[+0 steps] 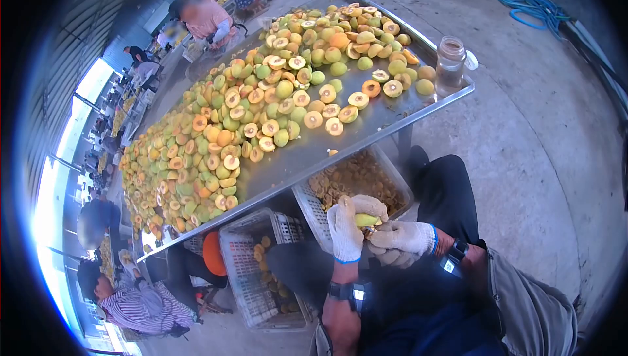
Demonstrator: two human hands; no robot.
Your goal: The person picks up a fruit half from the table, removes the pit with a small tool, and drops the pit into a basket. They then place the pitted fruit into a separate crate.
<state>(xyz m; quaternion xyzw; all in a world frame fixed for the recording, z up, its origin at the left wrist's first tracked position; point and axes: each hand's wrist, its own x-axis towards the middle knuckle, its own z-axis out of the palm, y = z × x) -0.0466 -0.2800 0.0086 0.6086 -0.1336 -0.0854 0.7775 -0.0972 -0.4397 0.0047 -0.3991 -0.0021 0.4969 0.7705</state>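
Note:
My left hand (348, 230), in a pale work glove, is closed around a green-yellow apricot half (367, 220). Close against it, my right hand (400, 241), gloved too, has its fingers curled at the fruit's lower edge. Something small and dark shows between those fingers, too small to name. Both hands are over the near edge of a crate (401, 194) that holds brown pits or scraps. Beyond it, a metal table (282, 171) carries a big heap of halved apricots (268, 94), many with cut faces and pits showing.
A second crate (243, 230) with some fruit pieces stands left of my knee. On the table's right corner is a clear jar (450, 63). A person in a striped top (147, 307) sits at left, another in pink (208, 22) across the table. A blue hose (526, 6) lies on the floor.

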